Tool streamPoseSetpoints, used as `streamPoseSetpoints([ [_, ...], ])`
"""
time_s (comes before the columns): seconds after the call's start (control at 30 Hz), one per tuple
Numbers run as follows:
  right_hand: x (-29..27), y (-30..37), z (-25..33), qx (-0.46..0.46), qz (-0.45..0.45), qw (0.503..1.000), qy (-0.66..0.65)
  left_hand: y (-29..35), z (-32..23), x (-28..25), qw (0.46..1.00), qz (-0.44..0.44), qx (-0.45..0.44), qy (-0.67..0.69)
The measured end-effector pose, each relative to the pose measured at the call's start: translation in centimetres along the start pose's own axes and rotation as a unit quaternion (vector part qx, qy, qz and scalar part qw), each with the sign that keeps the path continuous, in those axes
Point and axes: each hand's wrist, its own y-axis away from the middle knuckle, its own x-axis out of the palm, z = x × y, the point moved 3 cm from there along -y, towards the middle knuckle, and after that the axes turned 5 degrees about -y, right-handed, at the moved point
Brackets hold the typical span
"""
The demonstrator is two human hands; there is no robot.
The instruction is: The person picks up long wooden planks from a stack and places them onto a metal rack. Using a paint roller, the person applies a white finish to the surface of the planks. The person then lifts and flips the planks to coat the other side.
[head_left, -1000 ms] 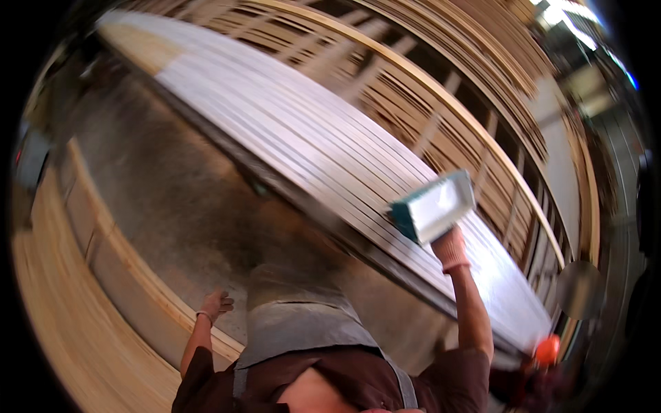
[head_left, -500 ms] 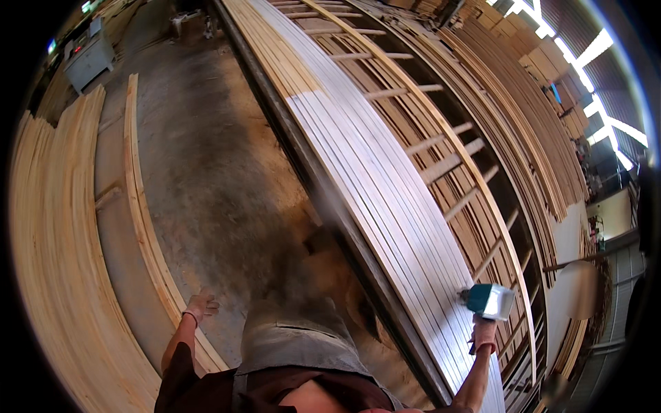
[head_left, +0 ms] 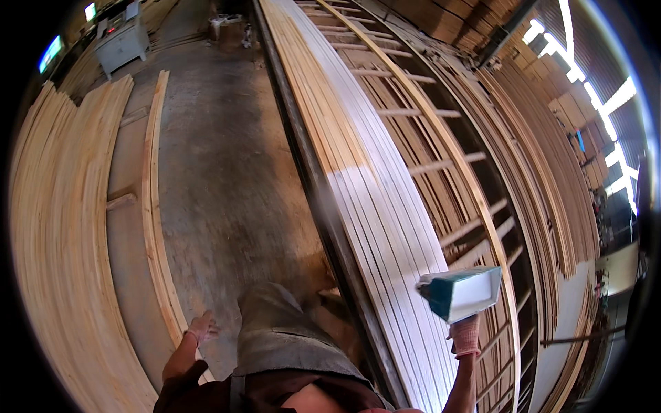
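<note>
In a pinkish work glove, my right hand (head_left: 465,335) grips a teal box-shaped container (head_left: 463,292) with a white face turned up to the right. Its dark end hangs over the right side of a long row of narrow wooden strips (head_left: 375,213) laid side by side. The near stretch of the strips is coated white. Farther off, those on the left show bare yellow wood (head_left: 320,117), while white runs on along the right side. Away to the left, my left hand (head_left: 202,325), also gloved, hangs with fingers apart and nothing in it, near a long loose board (head_left: 155,206).
A dark rail (head_left: 323,206) edges the strips on the left. Beyond them runs a ladder-like wooden rack (head_left: 454,162) with crosspieces. Stacked boards (head_left: 69,227) lie at far left. A grey cabinet (head_left: 122,43) stands at the far left, and brown planks (head_left: 551,172) are piled at right.
My view has moved forward along the strips, so the bare wood is nearer. My right hand has brought the container up and leftward, larger in view. The left hand hangs much as before.
</note>
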Motion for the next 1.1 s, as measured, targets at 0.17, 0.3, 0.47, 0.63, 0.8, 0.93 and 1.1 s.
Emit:
streamPoseSetpoints([
  [0.17, 11.8, -16.0, 12.6, -0.230, 0.188, 0.835, 0.463, -2.5, -0.4, -4.4, 0.995, 0.014, -0.102, -0.008],
  [0.3, 16.7, -30.5, 24.2, -0.252, 0.202, 0.833, 0.449, -6.6, -7.6, -7.6, 0.986, 0.023, -0.153, 0.063],
  [0.47, 24.9, -49.9, 31.7, -0.265, 0.238, 0.811, 0.463, -11.9, -29.7, -12.2, 0.992, -0.023, 0.072, 0.099],
  [0.63, 32.9, -70.2, 45.5, -0.336, 0.210, 0.824, 0.405, -21.5, -51.5, -17.3, 0.987, -0.023, 0.123, 0.103],
  [0.8, 41.6, -90.8, 53.4, -0.337, 0.104, 0.833, 0.426, -26.4, -72.9, -12.3, 0.979, 0.046, 0.190, 0.048],
  [0.93, 47.4, -105.6, 67.6, -0.139, 0.160, 0.962, 0.171, -28.0, -82.5, -11.9, 0.971, 0.036, 0.196, -0.132],
  [1.1, 54.2, -121.6, 77.7, -0.107, 0.187, 0.976, 0.041, -33.2, -86.0, -13.8, 0.982, -0.002, 0.181, 0.056],
])
